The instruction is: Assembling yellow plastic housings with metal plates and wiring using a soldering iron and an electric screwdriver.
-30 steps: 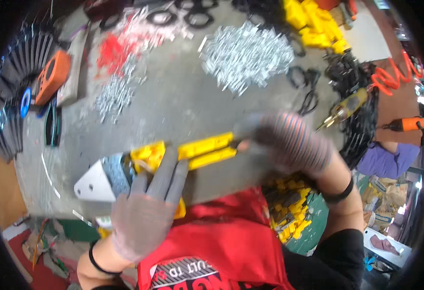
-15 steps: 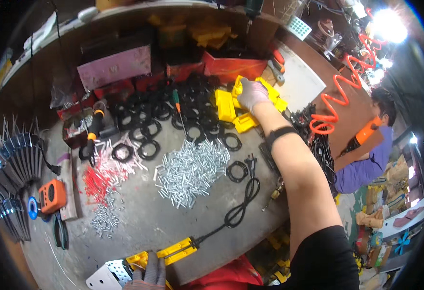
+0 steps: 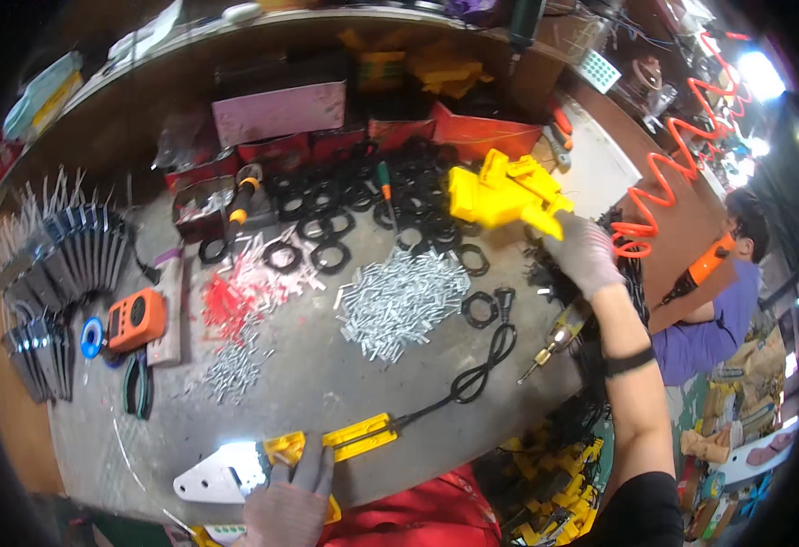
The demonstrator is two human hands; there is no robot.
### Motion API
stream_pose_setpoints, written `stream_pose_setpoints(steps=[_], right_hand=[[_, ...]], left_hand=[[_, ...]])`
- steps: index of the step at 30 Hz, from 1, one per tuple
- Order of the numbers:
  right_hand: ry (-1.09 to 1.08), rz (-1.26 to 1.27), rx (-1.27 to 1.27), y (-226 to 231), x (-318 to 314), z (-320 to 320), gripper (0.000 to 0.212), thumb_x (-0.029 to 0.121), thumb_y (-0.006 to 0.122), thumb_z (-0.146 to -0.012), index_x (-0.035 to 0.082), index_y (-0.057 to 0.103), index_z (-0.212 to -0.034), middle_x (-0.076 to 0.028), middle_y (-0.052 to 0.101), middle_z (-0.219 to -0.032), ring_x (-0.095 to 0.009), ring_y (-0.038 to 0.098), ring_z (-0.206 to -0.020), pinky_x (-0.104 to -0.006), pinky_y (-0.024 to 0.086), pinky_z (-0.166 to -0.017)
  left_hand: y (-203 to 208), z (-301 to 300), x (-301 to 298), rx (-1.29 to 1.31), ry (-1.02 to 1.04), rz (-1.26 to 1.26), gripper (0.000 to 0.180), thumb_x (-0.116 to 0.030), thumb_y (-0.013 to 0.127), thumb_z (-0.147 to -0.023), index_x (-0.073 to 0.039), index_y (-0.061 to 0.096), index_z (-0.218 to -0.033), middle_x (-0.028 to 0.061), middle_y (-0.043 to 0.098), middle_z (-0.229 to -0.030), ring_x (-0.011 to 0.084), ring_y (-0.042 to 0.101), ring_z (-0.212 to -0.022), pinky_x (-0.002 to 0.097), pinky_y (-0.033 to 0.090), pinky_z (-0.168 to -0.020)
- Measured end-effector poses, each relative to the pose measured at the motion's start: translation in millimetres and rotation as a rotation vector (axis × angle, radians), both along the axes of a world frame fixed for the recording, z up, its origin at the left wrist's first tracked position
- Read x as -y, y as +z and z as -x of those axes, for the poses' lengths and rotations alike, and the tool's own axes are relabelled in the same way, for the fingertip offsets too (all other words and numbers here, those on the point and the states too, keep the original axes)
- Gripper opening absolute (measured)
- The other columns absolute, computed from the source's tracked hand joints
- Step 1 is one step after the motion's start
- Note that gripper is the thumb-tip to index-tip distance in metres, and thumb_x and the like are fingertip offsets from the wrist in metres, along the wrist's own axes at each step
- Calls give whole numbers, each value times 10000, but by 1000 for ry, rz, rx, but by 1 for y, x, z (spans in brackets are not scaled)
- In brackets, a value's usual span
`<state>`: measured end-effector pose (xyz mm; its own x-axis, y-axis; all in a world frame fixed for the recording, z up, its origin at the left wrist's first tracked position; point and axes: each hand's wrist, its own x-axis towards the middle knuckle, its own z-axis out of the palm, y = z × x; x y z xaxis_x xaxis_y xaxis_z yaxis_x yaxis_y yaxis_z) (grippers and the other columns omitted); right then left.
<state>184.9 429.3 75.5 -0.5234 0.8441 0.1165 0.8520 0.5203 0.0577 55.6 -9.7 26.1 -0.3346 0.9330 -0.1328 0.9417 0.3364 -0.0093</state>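
In a grey glove, my left hand (image 3: 292, 506) presses its fingers over a yellow plastic tool housing (image 3: 361, 436) at the near table edge. A flat white metal blade plate (image 3: 212, 476) sticks out of the housing's left end, and a black cord (image 3: 465, 387) runs from its right end in a loop to a plug. My gloved right hand (image 3: 586, 253) is raised at the right of the table, its fingertips closed on a yellow plastic shell (image 3: 541, 221). Just beyond lies a pile of yellow shells (image 3: 500, 187), blurred in part.
Mid-table lie heaps of silver screws (image 3: 399, 305) and red pieces (image 3: 226, 305). Black cable rings (image 3: 331, 255) lie behind. At left are metal blades (image 3: 62, 255), an orange meter (image 3: 137, 319) and pliers (image 3: 138, 387). An air screwdriver (image 3: 545, 356) lies right; a co-worker (image 3: 705, 314) sits beyond.
My right hand has come off the yellow pile, toward me and to the right, now with a yellow shell. My left hand stays on the housing. The whole view has shifted.
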Motion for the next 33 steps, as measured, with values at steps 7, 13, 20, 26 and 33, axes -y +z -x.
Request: stream_pose_setpoints(steps=[7,13,20,26,33], right_hand=[[273,1080,-1117,-38,161,3,492,274,661,-799,-19,563,-1182,-56,594,-1010,-139,564,-929,-283,468,-822],[319,1004,-1171,-51,250,35,267,172,690,-833,40,640,-1060,10,573,-852,-84,521,-776,-226,426,-710],[401,727,-1034,-51,266,34,197,132,662,-851,48,631,-1027,4,584,-940,-107,528,-856,-251,427,-774],[476,596,-930,-68,287,28,239,122,686,-829,42,595,-1035,3,577,-934,-99,525,-848,-238,414,-744],[917,473,-482,-79,279,67,400,107,770,-693,44,591,-1045,-133,587,-908,-338,594,-827,-381,489,-704]], left_hand=[[-12,6,-10,-37,-87,-9,533,-92,531,-803,-120,568,-1334,71,481,-1423,238,630,-904,310,560,-592],[-12,6,-1,-37,-79,16,513,-107,517,-837,-102,541,-1350,42,456,-1423,228,611,-974,300,570,-590],[-23,5,-2,132,42,26,578,-84,515,-839,-144,486,-1413,36,423,-1487,241,619,-931,320,571,-608],[-18,2,-2,336,276,154,528,-149,562,-833,-151,538,-1361,53,498,-1402,244,622,-902,325,561,-575],[-15,24,46,151,-89,-329,352,-201,609,-797,-58,637,-1119,118,644,-978,225,680,-724,322,528,-559]])
